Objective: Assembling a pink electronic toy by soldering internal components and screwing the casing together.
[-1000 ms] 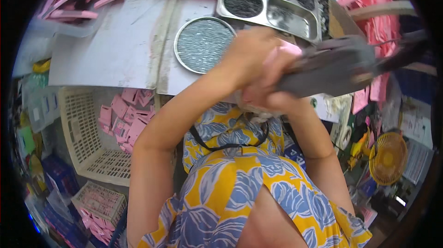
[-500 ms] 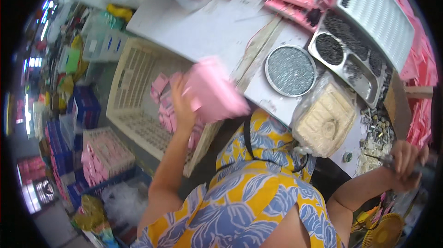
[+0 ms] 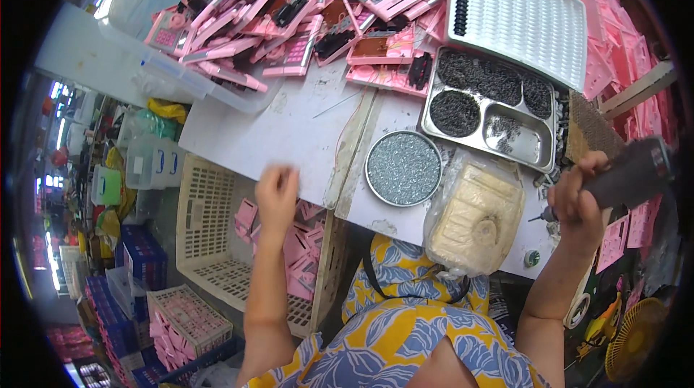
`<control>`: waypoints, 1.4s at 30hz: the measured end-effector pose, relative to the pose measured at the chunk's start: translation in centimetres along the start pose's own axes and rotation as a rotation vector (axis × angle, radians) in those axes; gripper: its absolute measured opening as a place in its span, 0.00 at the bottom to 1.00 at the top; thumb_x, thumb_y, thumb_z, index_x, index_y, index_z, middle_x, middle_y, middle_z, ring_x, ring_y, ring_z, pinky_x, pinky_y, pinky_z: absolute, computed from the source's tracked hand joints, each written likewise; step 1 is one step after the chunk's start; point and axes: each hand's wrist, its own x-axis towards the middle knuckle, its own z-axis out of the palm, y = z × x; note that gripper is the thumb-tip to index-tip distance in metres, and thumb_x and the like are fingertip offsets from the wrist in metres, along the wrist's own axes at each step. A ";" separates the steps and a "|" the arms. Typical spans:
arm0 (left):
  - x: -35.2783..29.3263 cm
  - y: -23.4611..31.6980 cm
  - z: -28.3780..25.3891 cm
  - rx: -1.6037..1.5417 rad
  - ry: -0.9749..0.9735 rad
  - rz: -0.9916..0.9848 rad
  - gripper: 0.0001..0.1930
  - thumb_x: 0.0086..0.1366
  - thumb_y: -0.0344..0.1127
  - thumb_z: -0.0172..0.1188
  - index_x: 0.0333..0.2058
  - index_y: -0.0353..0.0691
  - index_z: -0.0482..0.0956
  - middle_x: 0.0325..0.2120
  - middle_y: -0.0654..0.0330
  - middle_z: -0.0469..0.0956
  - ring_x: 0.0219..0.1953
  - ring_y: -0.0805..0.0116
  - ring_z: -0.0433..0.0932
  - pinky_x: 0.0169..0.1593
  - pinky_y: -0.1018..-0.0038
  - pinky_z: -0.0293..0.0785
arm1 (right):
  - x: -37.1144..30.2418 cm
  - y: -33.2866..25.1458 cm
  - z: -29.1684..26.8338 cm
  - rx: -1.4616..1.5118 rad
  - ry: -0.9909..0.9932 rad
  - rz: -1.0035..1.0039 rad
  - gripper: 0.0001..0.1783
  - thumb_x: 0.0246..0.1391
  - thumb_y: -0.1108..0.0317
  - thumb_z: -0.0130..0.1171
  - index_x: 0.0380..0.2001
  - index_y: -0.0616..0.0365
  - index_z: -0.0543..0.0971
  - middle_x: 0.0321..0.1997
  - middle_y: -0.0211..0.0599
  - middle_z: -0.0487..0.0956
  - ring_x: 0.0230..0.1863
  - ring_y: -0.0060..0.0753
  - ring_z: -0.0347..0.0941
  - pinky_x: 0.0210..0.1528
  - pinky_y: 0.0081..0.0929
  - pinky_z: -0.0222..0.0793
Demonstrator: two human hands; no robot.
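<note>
My right hand (image 3: pixel 580 191) grips a dark electric screwdriver (image 3: pixel 627 173), its thin bit pointing left above the table's right side. Over the near edge of the white table, beside the basket, is my left hand (image 3: pixel 277 193). Motion blurs its fingers, and no object shows in it. Below that hand, the cream plastic basket (image 3: pixel 202 251) contains several pink plastic pieces (image 3: pixel 300 247). A round metal dish (image 3: pixel 403 168) full of small silvery parts stands on the table between my hands. Next to it lies a yellowish block wrapped in clear plastic (image 3: pixel 477 214).
Pink calculator-like units (image 3: pixel 296 48) with dark wires are heaped at the back. A divided steel tray (image 3: pixel 441 131) carries dark screws; a white ridged tray (image 3: pixel 520 19) overlaps its far side. Pink panels are stacked at far right. A yellow fan (image 3: pixel 636 341) stands at lower right.
The pink case my left hand held over the basket is gone from it, and that hand is now by the table edge. My right hand has raised the screwdriver; the view has shifted.
</note>
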 end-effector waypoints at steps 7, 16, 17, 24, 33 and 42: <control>26.9 10.4 15.9 0.682 0.016 0.234 0.31 0.58 0.61 0.68 0.44 0.37 0.82 0.47 0.48 0.78 0.48 0.48 0.81 0.52 0.52 0.76 | 1.0 -0.2 -0.5 -0.339 0.197 -0.053 0.49 0.53 0.58 0.72 0.70 0.66 0.57 0.47 0.41 0.76 0.51 0.32 0.74 0.59 0.35 0.68; 31.0 14.2 6.8 0.437 -0.346 0.101 0.17 0.51 0.46 0.71 0.28 0.36 0.86 0.24 0.52 0.84 0.30 0.61 0.84 0.39 0.67 0.78 | -3.8 2.0 -3.2 -0.439 0.305 -0.415 0.26 0.59 0.71 0.61 0.60 0.65 0.70 0.55 0.47 0.77 0.53 0.33 0.75 0.54 0.36 0.74; 28.1 15.5 5.3 0.179 -0.376 0.273 0.16 0.53 0.43 0.71 0.28 0.34 0.82 0.20 0.58 0.79 0.24 0.69 0.77 0.33 0.70 0.74 | -4.7 2.8 -2.8 -0.328 0.340 -0.203 0.18 0.62 0.71 0.58 0.54 0.65 0.75 0.43 0.43 0.81 0.37 0.29 0.78 0.40 0.29 0.78; 7.1 20.1 4.5 -0.055 -0.541 1.097 0.15 0.50 0.26 0.70 0.37 0.39 0.79 0.42 0.53 0.80 0.42 0.52 0.81 0.43 0.61 0.78 | -3.1 10.5 2.3 0.952 -0.045 0.766 0.51 0.64 0.25 0.37 0.72 0.59 0.61 0.67 0.54 0.72 0.62 0.49 0.74 0.62 0.46 0.75; 0.2 15.8 14.0 -0.037 -0.599 1.195 0.09 0.52 0.31 0.66 0.34 0.42 0.81 0.40 0.59 0.79 0.44 0.57 0.79 0.49 0.62 0.73 | -10.6 6.5 -2.8 -0.367 0.130 0.556 0.24 0.65 0.56 0.62 0.54 0.64 0.77 0.49 0.43 0.84 0.42 0.30 0.82 0.43 0.33 0.79; -0.1 15.3 16.6 0.037 -0.565 0.942 0.11 0.59 0.30 0.67 0.41 0.40 0.83 0.39 0.57 0.80 0.44 0.54 0.78 0.51 0.58 0.71 | -9.9 9.6 -2.0 -1.280 0.129 0.065 0.13 0.54 0.63 0.66 0.33 0.57 0.74 0.35 0.41 0.73 0.40 0.47 0.68 0.44 0.41 0.66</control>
